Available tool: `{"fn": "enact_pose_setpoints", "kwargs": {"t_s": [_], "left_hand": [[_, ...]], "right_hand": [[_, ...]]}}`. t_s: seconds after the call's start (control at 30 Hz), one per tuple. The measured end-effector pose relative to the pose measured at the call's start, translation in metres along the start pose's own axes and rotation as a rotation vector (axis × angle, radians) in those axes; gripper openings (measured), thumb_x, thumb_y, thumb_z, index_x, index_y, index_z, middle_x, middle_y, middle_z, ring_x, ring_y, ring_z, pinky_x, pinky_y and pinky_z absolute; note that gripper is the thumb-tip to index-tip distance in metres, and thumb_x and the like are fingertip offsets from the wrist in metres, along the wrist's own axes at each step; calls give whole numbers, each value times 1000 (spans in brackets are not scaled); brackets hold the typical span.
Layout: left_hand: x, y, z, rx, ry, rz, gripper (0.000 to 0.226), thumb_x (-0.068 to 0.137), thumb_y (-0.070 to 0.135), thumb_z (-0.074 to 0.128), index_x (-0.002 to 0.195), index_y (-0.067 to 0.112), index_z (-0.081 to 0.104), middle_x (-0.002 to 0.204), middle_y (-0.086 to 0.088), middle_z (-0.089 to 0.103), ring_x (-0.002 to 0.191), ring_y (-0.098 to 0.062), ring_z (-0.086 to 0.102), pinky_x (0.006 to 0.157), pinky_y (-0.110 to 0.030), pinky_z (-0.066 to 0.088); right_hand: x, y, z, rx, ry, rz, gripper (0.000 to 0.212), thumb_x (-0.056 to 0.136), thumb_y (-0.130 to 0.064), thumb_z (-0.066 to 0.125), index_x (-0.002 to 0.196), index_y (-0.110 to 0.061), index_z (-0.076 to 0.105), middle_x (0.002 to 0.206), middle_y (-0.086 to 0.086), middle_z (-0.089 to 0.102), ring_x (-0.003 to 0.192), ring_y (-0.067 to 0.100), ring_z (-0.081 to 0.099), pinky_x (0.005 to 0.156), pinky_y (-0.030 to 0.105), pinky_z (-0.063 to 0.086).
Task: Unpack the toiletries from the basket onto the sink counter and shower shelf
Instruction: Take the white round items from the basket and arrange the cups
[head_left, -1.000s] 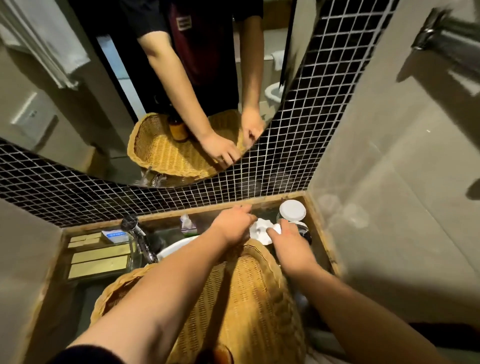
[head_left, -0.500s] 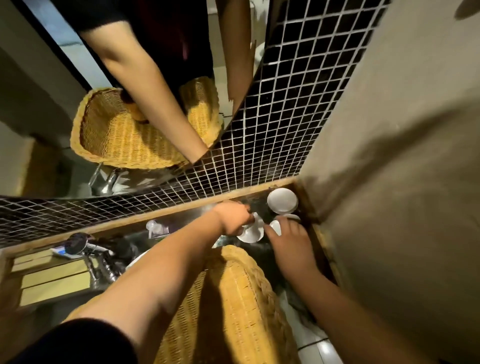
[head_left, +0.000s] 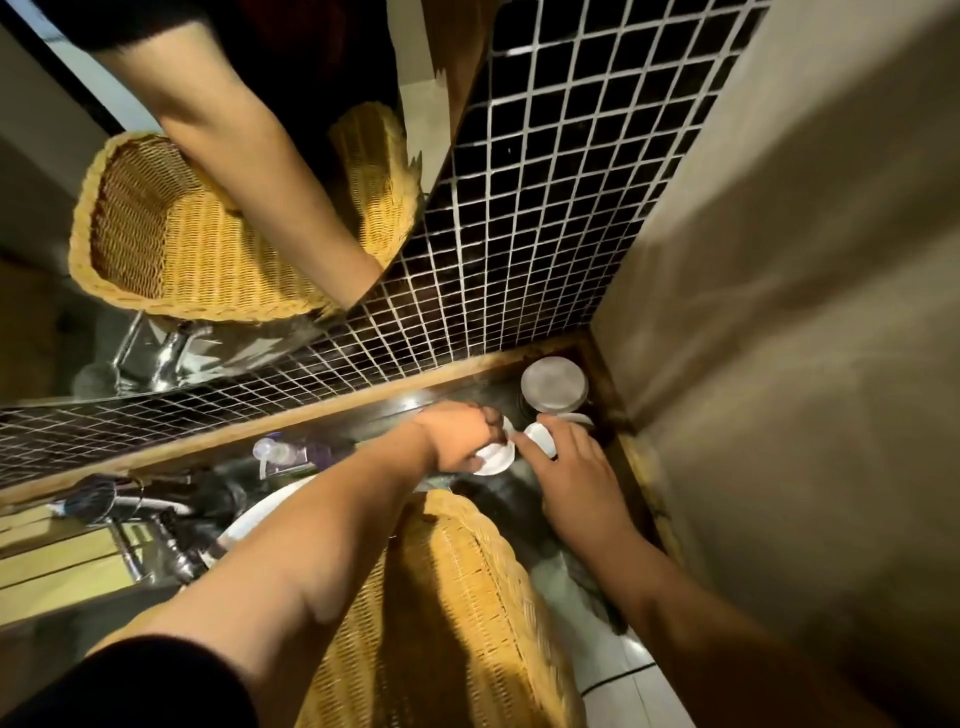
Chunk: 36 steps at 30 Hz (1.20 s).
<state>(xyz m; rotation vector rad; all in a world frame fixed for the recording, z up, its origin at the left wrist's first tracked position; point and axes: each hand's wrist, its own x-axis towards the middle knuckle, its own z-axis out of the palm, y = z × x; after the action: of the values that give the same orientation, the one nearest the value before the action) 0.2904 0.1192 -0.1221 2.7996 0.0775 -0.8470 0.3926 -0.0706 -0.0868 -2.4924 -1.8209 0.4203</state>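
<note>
Gripping a small white round container (head_left: 493, 461) with the left hand (head_left: 460, 436), fingers curled over its top edge, just right of centre frame. Laying the right hand (head_left: 574, 473) just beside it, fingertips (head_left: 524, 447) touching that container's rim and spread over a second small white piece (head_left: 541, 435). Cannot tell whether gripping this piece or only resting on it, thumb hidden. Keeping both white things low over the dark tabletop (head_left: 498, 501), near its far right corner. Cannot tell whether touching the surface.

Reaching with the left forearm across the wicker basket (head_left: 467, 613), set at lower centre with its rim just below the two hands. Sharing the tabletop with a round jar with a pale lid (head_left: 554, 385), tucked into the corner itself, just above the right hand. Sharing it too with a clear pump bottle (head_left: 278, 456), left of centre against the wooden edge strip.

Showing at lower left a chrome faucet (head_left: 156, 525) and the white rim of a sink basin (head_left: 254, 519), partly behind the left forearm. Showing at upper left a mirror (head_left: 47, 156) repeating the basket and an arm. Backed by black mosaic tile (head_left: 545, 208) from upper centre down to the left edge, and by a plain grey wall (head_left: 779, 312) along the right side.
</note>
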Motion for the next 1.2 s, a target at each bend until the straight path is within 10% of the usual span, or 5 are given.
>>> {"fn": "enact_pose_setpoints", "kwargs": {"t_s": [0.57,0.87,1.2], "left_hand": [[-22,4,10,-22,63,-31,47,98,36,48,143,21,47,145,-18,44,126,-36,45,99,-51,47],[-76,-8,30,-19,-3,-280,74,92,37,61,156,39,24,165,1,13,152,-33,1,118,-54,26],[-109,-28,56,-25,-37,-383,68,96,31,52,155,42,20,166,0,17,152,-28,11,116,-50,29]], "right_hand": [[-5,-10,-9,18,-57,-58,70,88,-7,60,149,-30,37,153,12,29,137,34,30,110,43,32],[23,-31,-1,64,-196,-109,48,102,-33,46,148,-36,33,150,8,29,134,31,31,112,40,30],[55,-55,13,-174,-278,-194,45,102,-29,43,147,-34,38,150,12,30,132,33,34,108,40,34]]}}
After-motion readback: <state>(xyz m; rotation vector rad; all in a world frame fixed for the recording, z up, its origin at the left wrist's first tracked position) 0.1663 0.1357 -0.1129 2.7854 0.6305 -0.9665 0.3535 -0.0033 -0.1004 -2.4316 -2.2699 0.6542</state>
